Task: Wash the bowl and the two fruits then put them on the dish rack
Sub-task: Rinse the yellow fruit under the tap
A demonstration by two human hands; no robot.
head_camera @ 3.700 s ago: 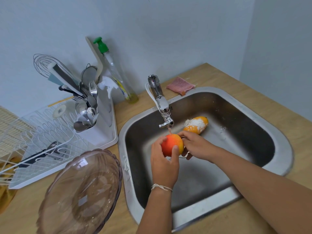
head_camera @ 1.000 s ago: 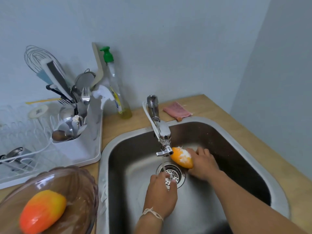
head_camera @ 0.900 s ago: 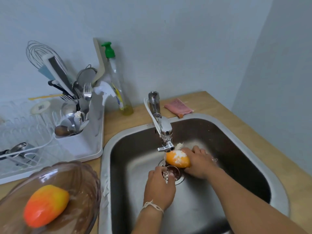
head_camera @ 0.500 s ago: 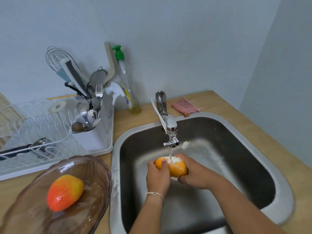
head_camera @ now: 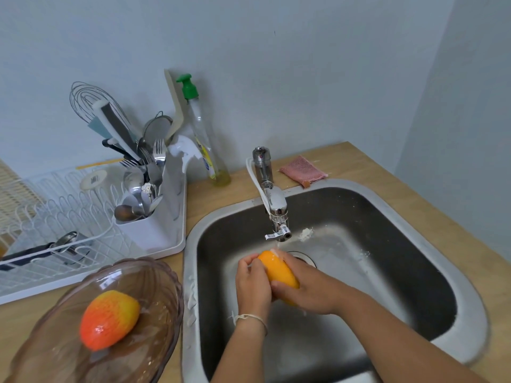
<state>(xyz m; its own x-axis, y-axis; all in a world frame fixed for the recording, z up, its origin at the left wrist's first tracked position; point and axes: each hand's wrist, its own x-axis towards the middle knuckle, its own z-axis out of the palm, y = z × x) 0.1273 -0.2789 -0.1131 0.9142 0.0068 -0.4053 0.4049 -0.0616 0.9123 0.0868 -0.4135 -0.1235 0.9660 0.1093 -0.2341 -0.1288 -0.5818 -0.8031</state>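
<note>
An orange-yellow fruit (head_camera: pixel 277 269) is held over the steel sink (head_camera: pixel 456 275) just under the running tap (head_camera: pixel 276 217). My left hand (head_camera: pixel 253 283) wraps its left side and my right hand (head_camera: pixel 307 290) cups it from the right and below. A red-orange fruit (head_camera: pixel 109 319) lies in the brown glass bowl (head_camera: pixel 154 335) on the counter left of the sink. The white dish rack (head_camera: pixel 55 244) stands at the left, behind the bowl.
A utensil caddy (head_camera: pixel 146 230) full of cutlery sits on the rack's right end. A soap bottle with a green pump (head_camera: pixel 204 139) and a pink cloth (head_camera: pixel 302 171) stand behind the sink. Foam flecks lie on the sink floor and rim. Wall close on the right.
The red-orange fruit went from my hands into the bowl. My right hand lifted the soapy orange fruit under the tap, my left hand joined it, and most of the foam is gone.
</note>
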